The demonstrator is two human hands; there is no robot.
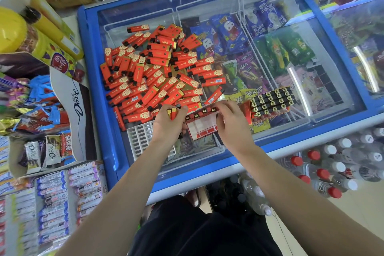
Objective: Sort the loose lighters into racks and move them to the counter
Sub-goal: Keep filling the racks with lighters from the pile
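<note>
Filling the rack [202, 125] one slot at a time looks like the step in hand, and it goes best if each lighter drops in cap-up and squarely, so that the row along the rack's far edge stays even. That rack sits on the freezer lid [270, 2] near its front edge, with one row of lighters in and the slots nearer the person open. The left hand [169, 122] curls round a small bunch of lighters [172, 112] at the rack's left end; the right hand [230, 121] has its fingers bent over the rack's far right corner, and it seems to pinch or steady a lighter there, though the fingertips hide the contact. Feeding singles from the left bunch to the right hand should save reaching into the pile. The pile of loose lighters [158, 72] spreads over the left half of the lid, well short of sorted. A full rack [270, 103] stands just right of the hands, and an empty white tray [143, 139] lies at the lid's front left corner. Under the glass are wrapped ice creams [224, 29]. Sweets boxes [62, 97] crowd the shelf to the left, and water bottles [324, 172] stand on the floor to the right.
</note>
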